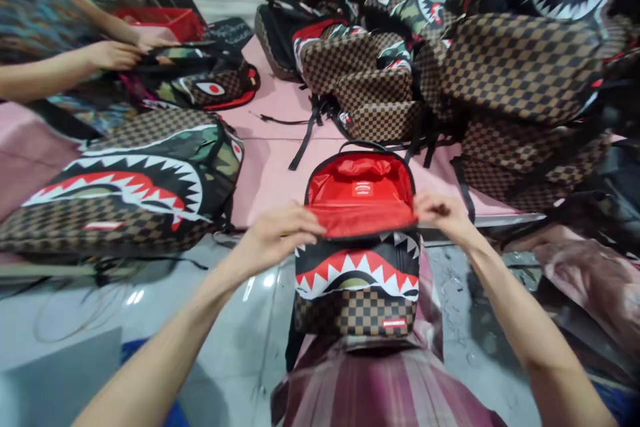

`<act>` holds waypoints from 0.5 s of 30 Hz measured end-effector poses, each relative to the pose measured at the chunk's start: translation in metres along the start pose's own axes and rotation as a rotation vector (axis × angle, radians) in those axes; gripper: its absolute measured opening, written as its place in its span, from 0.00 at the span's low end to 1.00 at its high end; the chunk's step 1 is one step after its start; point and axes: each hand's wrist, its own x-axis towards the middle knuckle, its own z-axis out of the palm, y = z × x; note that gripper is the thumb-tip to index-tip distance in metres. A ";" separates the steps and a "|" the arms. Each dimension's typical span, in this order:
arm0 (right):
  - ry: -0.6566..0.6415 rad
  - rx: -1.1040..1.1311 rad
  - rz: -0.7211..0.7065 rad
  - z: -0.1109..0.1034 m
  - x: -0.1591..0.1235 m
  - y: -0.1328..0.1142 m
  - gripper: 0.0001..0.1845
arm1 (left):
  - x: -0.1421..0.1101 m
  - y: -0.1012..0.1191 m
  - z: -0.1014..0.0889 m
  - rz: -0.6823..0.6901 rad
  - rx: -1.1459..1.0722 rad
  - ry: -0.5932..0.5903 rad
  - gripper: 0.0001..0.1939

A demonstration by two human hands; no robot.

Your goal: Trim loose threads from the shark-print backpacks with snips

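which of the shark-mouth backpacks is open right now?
The backpack in front of the person, held by the left hand and right hand. Its top is spread, showing red lining; the big backpack on the pink table looks closed.

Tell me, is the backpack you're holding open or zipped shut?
Open. Both hands, left and right, spread the backpack mouth, and its red lining shows inside.

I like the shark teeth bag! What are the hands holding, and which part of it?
Both hands hold the open backpack by the rim of its opening: left hand on the left edge, right hand on the right edge, showing the red lining.
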 end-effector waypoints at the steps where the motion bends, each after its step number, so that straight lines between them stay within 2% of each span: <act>1: -0.129 -0.014 0.024 0.004 -0.018 0.001 0.07 | -0.022 -0.002 0.011 0.026 0.020 -0.046 0.09; 3: -0.292 -0.050 0.070 0.013 -0.054 0.008 0.06 | -0.063 -0.007 0.038 0.045 0.073 -0.132 0.08; 5: -0.343 -0.089 0.109 0.023 -0.082 0.017 0.07 | -0.095 -0.014 0.065 0.026 0.161 -0.143 0.09; 7: -0.335 -0.100 0.132 0.031 -0.096 0.023 0.08 | -0.114 -0.019 0.082 0.016 0.212 -0.100 0.09; 9: -0.313 -0.095 0.135 0.035 -0.098 0.027 0.07 | -0.119 -0.022 0.086 0.019 0.200 -0.059 0.09; 15: -0.299 -0.118 0.115 0.033 -0.088 0.022 0.08 | -0.103 -0.016 0.068 0.049 0.199 -0.054 0.09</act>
